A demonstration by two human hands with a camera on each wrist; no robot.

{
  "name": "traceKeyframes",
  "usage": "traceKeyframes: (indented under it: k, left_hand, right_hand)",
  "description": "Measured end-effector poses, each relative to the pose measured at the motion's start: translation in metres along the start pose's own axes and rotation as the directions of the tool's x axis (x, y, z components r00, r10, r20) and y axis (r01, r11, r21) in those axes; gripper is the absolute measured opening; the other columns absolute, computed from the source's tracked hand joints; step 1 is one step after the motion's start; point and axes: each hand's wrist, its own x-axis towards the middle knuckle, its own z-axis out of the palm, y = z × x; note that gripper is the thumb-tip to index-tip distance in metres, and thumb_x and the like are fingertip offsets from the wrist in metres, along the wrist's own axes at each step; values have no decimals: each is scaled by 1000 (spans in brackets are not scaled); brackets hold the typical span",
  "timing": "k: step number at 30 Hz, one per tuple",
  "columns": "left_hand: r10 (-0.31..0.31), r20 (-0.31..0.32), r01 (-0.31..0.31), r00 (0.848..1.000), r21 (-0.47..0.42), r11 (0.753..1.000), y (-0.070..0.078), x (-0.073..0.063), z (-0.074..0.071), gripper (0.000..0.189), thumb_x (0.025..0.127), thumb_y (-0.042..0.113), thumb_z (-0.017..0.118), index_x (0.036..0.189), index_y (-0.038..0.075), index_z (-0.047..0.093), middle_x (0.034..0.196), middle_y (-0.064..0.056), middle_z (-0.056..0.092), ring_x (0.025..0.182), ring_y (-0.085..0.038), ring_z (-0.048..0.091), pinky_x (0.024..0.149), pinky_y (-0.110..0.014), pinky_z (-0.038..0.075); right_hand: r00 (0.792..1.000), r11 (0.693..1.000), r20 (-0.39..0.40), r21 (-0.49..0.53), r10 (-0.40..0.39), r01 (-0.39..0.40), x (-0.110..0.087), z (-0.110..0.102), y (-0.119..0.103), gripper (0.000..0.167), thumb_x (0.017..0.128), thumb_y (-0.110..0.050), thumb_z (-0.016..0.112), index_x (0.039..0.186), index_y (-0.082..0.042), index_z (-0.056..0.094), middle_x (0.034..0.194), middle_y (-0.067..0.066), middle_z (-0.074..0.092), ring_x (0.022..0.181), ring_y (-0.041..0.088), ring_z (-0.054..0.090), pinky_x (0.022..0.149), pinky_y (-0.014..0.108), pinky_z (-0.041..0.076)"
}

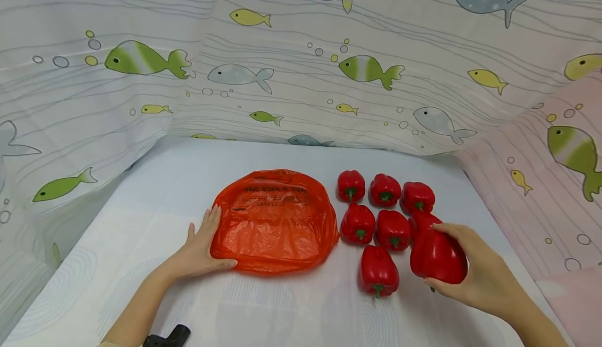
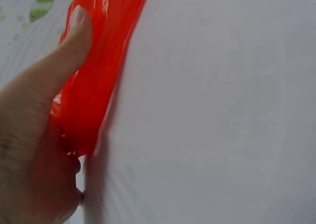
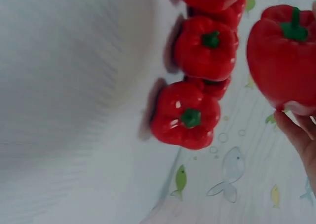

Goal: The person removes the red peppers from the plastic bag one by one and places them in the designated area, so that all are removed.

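In the head view, my right hand (image 1: 486, 268) grips a red bell pepper (image 1: 437, 258) between thumb and fingers, above the table's right side. Its green stem shows in the right wrist view, where the pepper (image 3: 284, 61) is partly cut off by the frame. My left hand (image 1: 202, 250) lies spread along the left edge of an orange-red plastic bag (image 1: 277, 232) with dark print. The thumb rests at the bag's front edge, the fingers along its side. Close up, the left wrist view shows the thumb (image 2: 74, 41) against the bag's side.
Several more red peppers (image 1: 359, 224) stand in rows right of the bag, with one pepper (image 1: 378, 271) nearer the front. A white cloth covers the table (image 1: 263, 310). Fish-patterned curtains (image 1: 291, 49) enclose the back and sides. A black object (image 1: 166, 336) shows by my left forearm.
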Motion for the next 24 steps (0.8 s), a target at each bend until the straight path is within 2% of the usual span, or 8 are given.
traceKeyframes:
  k: [5,11,14,20,24]
  left_hand:
    - [-5,5,5,1000,9,1000,0,0,-1,127,72,52,78,152,-3,-4,157,-27,-2,144,-41,-11,105,-67,-13]
    - [-3,5,3,1000,10,1000,-1,0,1,128,72,52,79,151,-4,-4,157,-28,-1,143,-42,-10,105,-67,-13]
    - [-4,5,4,1000,9,1000,-1,0,2,128,72,51,79,151,-4,-4,157,-28,-1,143,-42,-10,105,-67,-13]
    - [-10,5,10,1000,10,1000,0,1,1,127,72,51,79,151,-4,-4,157,-28,-2,144,-41,-10,105,-67,-12]
    - [-10,7,10,1000,13,1000,0,1,0,128,72,51,79,152,-3,-4,157,-28,-3,144,-41,-10,105,-67,-13]
  right_hand:
    - [984,994,151,26,99,-104,-17,14,8,98,49,-38,96,132,-19,48,120,-1,53,103,26,52,56,38,57]
    - [952,988,273,31,140,-154,-25,30,14,91,56,-50,90,130,-17,50,122,2,54,106,27,54,60,40,58]
    - [944,989,303,30,132,-147,-24,35,17,88,58,-51,89,130,-17,51,123,3,52,106,27,54,61,41,58]
    - [942,991,323,62,91,-118,-21,43,22,79,63,-43,89,129,-14,56,127,1,51,108,27,54,63,41,58]
    - [942,991,324,64,87,-114,-20,44,23,77,64,-46,87,129,-16,58,127,1,50,109,28,52,65,44,57]
